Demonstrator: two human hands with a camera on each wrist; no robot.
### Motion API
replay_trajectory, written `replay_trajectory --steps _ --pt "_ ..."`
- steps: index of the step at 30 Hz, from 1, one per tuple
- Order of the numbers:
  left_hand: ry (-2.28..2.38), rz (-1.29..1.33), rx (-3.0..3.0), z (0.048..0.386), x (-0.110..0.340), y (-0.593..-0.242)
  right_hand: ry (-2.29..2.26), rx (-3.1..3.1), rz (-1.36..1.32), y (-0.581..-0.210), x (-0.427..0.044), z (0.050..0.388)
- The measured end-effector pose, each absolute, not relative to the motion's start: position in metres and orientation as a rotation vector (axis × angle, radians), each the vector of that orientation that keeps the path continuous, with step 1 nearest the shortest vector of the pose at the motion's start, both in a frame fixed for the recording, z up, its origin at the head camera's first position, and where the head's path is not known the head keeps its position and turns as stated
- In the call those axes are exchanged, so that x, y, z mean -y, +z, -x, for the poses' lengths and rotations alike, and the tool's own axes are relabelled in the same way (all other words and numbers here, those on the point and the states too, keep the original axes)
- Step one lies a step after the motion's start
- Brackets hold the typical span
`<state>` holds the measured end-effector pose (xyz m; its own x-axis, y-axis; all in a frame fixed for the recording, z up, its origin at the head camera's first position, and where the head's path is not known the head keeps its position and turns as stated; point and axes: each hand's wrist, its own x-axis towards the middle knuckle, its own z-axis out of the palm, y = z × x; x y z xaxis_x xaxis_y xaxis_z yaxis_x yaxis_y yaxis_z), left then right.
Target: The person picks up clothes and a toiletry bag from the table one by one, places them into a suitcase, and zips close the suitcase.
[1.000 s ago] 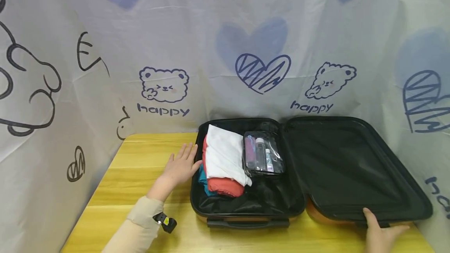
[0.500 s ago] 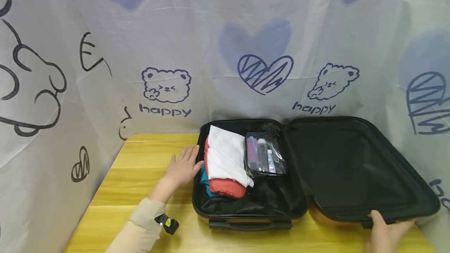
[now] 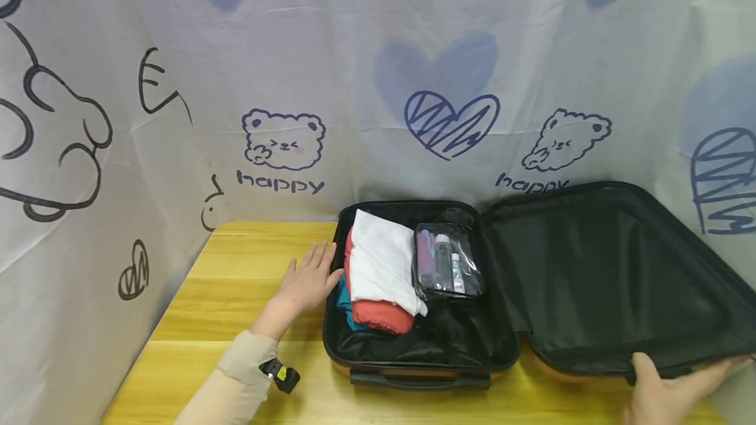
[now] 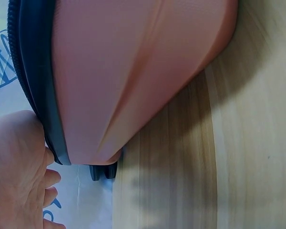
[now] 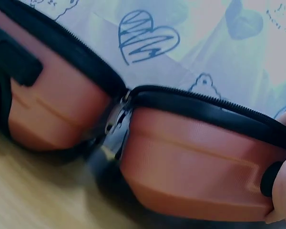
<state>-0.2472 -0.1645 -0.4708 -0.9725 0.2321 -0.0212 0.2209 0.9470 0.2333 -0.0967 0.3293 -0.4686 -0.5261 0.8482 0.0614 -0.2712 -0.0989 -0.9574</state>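
An open suitcase lies on the wooden table, its base (image 3: 425, 346) holding a white cloth (image 3: 380, 261) over red clothing (image 3: 382, 317), a bit of teal cloth (image 3: 348, 303) and a clear pouch (image 3: 449, 261) of small bottles. My left hand (image 3: 304, 281), fingers spread, rests against the base's left edge; in the left wrist view the hand (image 4: 19, 167) touches the black rim. At the front edge of the lid (image 3: 626, 281), my right hand (image 3: 673, 389) grips it, thumb on top; the lid is tilted, its right side raised. The right wrist view shows part of that hand (image 5: 283, 181) at the orange shell (image 5: 195, 167).
Behind and beside the table (image 3: 236, 267) hangs a pale printed curtain (image 3: 354, 71). A black handle (image 3: 419, 380) is on the front of the base. A dark strap with a small device (image 3: 280, 374) is on my left wrist.
The lid's right side has risen, and my right hand has moved right along with it. My left hand stays at the base's left edge. The head view has shifted slightly.
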Motion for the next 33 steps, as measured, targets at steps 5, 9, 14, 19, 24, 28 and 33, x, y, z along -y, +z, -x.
replay_trajectory --steps 5,9,14,19,24,28,33 --pt "0.376 -0.346 -3.039 0.247 0.164 -0.471 1.529 1.569 0.708 -0.454 -0.322 0.09" --pt "0.379 -0.343 -3.038 0.249 0.163 -0.472 1.223 1.767 0.585 -0.444 -0.316 0.084" --pt "0.373 -0.343 -3.051 0.25 0.162 -0.472 1.056 1.825 0.337 -0.43 -0.305 0.085" --pt "0.387 -0.333 -3.052 0.249 0.162 -0.473 0.964 1.747 0.095 -0.412 -0.283 0.09" --pt "0.397 -0.323 -3.049 0.248 0.163 -0.471 0.879 1.679 -0.128 -0.401 -0.26 0.098" --pt "0.398 -0.319 -3.047 0.248 0.163 -0.472 0.797 1.583 -0.302 -0.402 -0.244 0.108" --pt "0.401 -0.325 -3.051 0.249 0.163 -0.474 0.651 1.478 -0.448 -0.4 -0.225 0.119"
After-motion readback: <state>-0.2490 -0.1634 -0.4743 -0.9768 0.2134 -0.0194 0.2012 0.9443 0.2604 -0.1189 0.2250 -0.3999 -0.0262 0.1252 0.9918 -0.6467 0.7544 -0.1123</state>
